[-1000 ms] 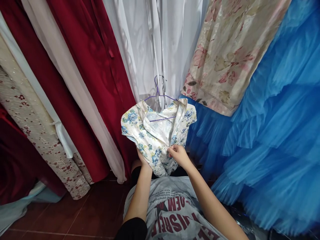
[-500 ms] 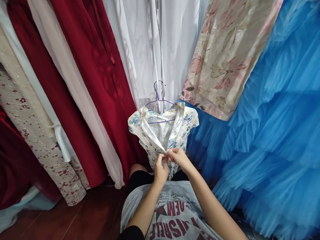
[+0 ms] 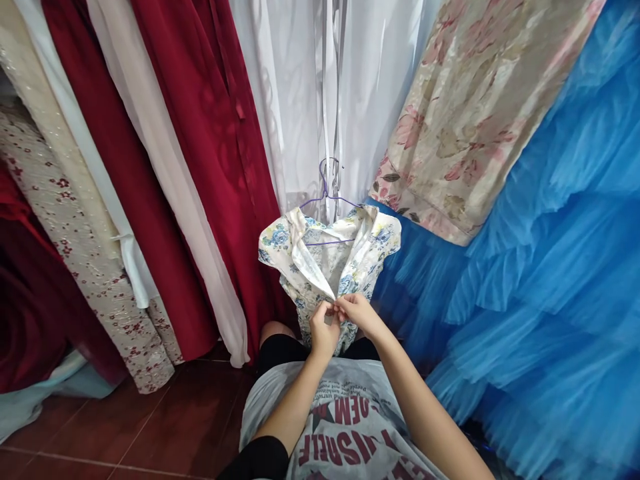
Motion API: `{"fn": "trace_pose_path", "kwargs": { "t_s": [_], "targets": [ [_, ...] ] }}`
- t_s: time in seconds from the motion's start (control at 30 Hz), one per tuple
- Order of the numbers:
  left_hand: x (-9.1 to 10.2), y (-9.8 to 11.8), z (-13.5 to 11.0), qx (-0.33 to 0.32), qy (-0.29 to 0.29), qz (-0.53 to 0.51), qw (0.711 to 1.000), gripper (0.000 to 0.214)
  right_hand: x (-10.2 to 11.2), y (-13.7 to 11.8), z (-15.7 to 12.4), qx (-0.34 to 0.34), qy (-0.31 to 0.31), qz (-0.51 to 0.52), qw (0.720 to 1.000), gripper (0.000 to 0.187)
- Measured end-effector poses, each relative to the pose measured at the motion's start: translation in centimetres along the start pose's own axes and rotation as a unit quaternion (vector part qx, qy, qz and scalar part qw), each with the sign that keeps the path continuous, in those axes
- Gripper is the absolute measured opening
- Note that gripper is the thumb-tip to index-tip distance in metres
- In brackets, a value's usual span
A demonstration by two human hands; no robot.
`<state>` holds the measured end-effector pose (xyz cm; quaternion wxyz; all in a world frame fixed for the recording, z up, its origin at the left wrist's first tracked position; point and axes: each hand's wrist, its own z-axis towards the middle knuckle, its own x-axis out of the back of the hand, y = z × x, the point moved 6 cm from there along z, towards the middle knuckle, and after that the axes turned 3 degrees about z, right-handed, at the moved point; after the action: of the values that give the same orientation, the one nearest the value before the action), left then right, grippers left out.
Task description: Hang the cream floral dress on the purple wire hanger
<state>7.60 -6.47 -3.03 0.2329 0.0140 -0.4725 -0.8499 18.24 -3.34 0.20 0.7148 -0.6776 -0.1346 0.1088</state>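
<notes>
A short-sleeved white dress with blue flowers (image 3: 313,283) hangs on a thin purple wire hanger (image 3: 326,190) in front of my lap. Its front is open in a deep V, with the pale lining folded outward. At the bottom of that V, my left hand (image 3: 324,328) pinches one edge of the front opening. My right hand (image 3: 356,311) pinches the other edge, its fingertips touching those of the left. Whatever fastening lies between the fingertips is too small to make out. The lower part of the dress is partly hidden behind my hands.
Long dark red gowns (image 3: 200,167) and a pale pink one (image 3: 165,180) hang at the left. White fabric (image 3: 295,100) hangs behind the hanger. To the right are a floral skirt (image 3: 465,133) and a ruffled blue tulle gown (image 3: 550,280). Red tiles (image 3: 165,427) cover the floor.
The view has shifted slightly, so the surrounding gowns sit farther right. Both hands keep their pinch at the bottom of the V, with only slight movement.
</notes>
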Motion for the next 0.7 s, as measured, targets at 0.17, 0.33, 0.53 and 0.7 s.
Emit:
{"fn": "trace_pose_path", "kwargs": {
  "t_s": [0.17, 0.33, 0.53, 0.7],
  "targets": [
    [-1.3, 0.5, -0.2, -0.040, -0.057, 0.026, 0.997, 0.011, 2.3, -3.9, 1.5, 0.010, 0.031, 0.033, 0.999, 0.024],
    [-2.0, 1.5, 0.0, -0.063, -0.138, 0.058, 0.987, 0.014, 4.5, -13.3, 7.4, 0.082, 0.065, 0.083, 0.991, 0.014],
    [-1.0, 0.8, 1.4, -0.036, -0.266, 0.111, 0.957, 0.013, 4.5, -19.2, 10.8, 0.120, 0.085, 0.112, 0.983, 0.015],
    [2.8, 5.6, 10.1, -0.064, -0.188, 0.046, 0.979, 0.019, 4.0, -18.3, 8.6, 0.182, 0.067, 0.074, 0.978, 0.018]
  ]
}}
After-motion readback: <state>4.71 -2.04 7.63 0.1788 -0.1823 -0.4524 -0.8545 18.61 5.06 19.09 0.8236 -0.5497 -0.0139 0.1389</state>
